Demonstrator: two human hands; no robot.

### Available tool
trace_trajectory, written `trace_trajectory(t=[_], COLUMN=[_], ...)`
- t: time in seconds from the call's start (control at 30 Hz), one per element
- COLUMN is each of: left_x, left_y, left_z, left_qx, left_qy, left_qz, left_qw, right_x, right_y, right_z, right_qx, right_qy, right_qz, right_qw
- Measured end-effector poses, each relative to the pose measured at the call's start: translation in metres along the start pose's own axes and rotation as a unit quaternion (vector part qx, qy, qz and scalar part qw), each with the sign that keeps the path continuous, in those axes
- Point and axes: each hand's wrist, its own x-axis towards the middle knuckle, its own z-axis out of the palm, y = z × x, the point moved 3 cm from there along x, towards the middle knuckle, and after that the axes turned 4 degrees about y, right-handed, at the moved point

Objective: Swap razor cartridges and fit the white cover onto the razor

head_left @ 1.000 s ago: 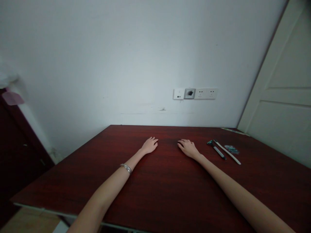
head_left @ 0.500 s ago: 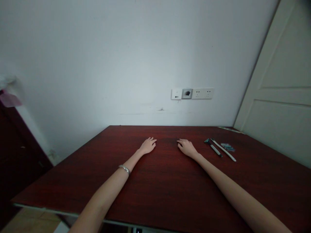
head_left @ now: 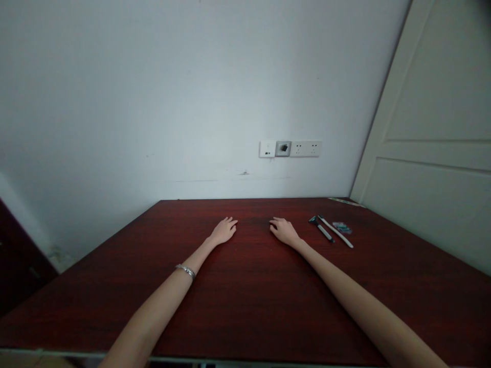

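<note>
1. The left hand [head_left: 224, 231] is resting palm down on the dark red wooden table [head_left: 245, 296], its fingers spreading slightly and holding nothing
2. The right hand [head_left: 283, 231] is also lying palm down, facing the left one across a gap of bare wood, its fingers parting a little, bending gently and pinching nothing
3. A razor [head_left: 324, 231] is lying on the table to the right of the right hand, near it but not touching, its teal head pointing towards the wall [head_left: 215, 102]
4. A slim white stick with a dark far end (perhaps a toothbrush, too small to tell) [head_left: 338, 233] is lying just beside the razor, on its right
5. A clear packet with teal pieces [head_left: 342, 227] is sitting just beyond that stick, farthest right of the three
6. A silvery bracelet [head_left: 186, 271] is circling the left forearm near the wrist, while a row of sockets [head_left: 306, 148] is showing on the wall above the table
</note>
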Motion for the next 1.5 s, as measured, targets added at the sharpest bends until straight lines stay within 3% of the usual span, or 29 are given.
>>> trace_trajectory(t=[0.2,0.33,0.57,0.77,0.93,1.33,1.5], left_x=[0.001,0.002,0.003,0.002,0.001,0.001,0.000], left_y=[-0.003,-0.001,0.000,0.000,0.001,0.002,0.003], left_z=[0.002,0.001,0.000,0.000,-0.001,-0.002,-0.002], left_qx=[-0.001,0.001,0.017,0.019,0.021,-0.001,0.006], left_qy=[0.001,0.001,-0.004,0.004,-0.001,0.002,0.004], left_qz=[-0.001,-0.001,-0.003,0.004,0.001,-0.011,-0.004], left_qw=[1.000,1.000,1.000,1.000,1.000,1.000,1.000], right_x=[-0.001,0.002,-0.013,-0.042,-0.051,-0.052,-0.051], right_y=[0.006,0.028,0.100,0.144,0.152,0.142,0.148], right_z=[-0.016,-0.038,-0.082,-0.098,-0.091,-0.084,-0.081], right_qx=[0.024,0.046,0.004,-0.022,-0.025,-0.048,-0.040], right_qy=[0.074,0.113,0.114,0.034,0.002,-0.046,-0.043], right_qz=[0.020,0.039,0.129,0.224,0.232,0.247,0.264], right_qw=[0.997,0.992,0.985,0.974,0.972,0.967,0.963])
